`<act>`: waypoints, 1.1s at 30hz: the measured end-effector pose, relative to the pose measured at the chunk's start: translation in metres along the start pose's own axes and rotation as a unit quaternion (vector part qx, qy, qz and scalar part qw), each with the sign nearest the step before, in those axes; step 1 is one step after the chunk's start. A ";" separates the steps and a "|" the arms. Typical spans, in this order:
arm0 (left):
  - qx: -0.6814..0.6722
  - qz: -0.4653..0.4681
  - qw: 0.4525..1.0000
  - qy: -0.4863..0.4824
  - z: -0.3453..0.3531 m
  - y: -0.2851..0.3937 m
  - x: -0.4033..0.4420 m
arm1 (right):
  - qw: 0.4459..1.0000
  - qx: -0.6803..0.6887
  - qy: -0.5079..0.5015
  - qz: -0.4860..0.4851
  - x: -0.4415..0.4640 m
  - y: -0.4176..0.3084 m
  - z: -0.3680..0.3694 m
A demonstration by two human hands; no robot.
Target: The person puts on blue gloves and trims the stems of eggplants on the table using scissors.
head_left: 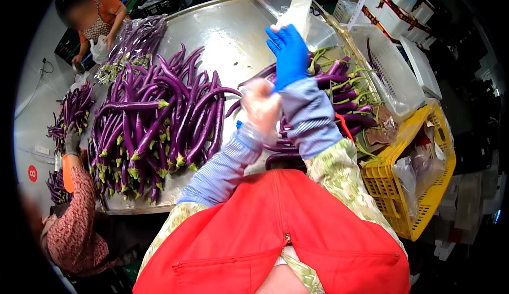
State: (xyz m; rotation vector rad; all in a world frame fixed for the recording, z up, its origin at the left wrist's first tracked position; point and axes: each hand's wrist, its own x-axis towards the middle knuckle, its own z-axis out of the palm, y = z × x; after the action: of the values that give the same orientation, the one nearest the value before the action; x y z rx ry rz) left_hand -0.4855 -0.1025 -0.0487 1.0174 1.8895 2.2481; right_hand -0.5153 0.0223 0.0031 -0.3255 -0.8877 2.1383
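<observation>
My right hand (290,50), in a blue glove with a bare fingertip showing, is stretched over the table's far side. Its fingers are apart and overlap the near end of a whitish plastic bag (298,16); the thumb is hard to make out. My left hand (262,107), under a clear plastic glove, is curled beside my right wrist and smeared by motion. Whatever its fingers hold is hidden. Long purple eggplants (154,108) lie heaped to the left. More eggplants (347,94) with green stems lie right of my forearms, partly covered by them.
The metal table (222,24) spans the middle. Bagged eggplants (132,42) lie at its far left. A yellow crate (395,188) and a white bin (392,77) stand at right. One person (103,18) is at far left, another person's sleeve (77,220) nearer.
</observation>
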 end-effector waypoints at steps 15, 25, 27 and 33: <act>0.538 0.178 0.816 -0.117 -0.037 0.011 0.066 | 0.287 -0.930 -0.121 -0.197 0.050 0.061 -0.011; 0.391 0.308 0.859 -0.117 -0.018 0.026 0.062 | 0.274 -0.946 -0.174 -0.023 0.077 0.103 -0.080; 0.452 0.314 0.820 -0.156 -0.020 0.051 0.041 | 0.378 -0.904 -0.198 0.000 0.101 0.104 -0.098; 0.311 0.210 0.927 -0.026 -0.073 0.047 0.032 | 0.939 -0.275 -0.081 0.188 0.053 0.038 -0.059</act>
State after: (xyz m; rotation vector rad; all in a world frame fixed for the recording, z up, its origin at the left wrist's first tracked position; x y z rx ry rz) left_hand -0.5290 -0.1645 0.0038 1.6746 2.6461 1.7529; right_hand -0.5430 0.0735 -0.0632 -0.6497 -1.6340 2.2419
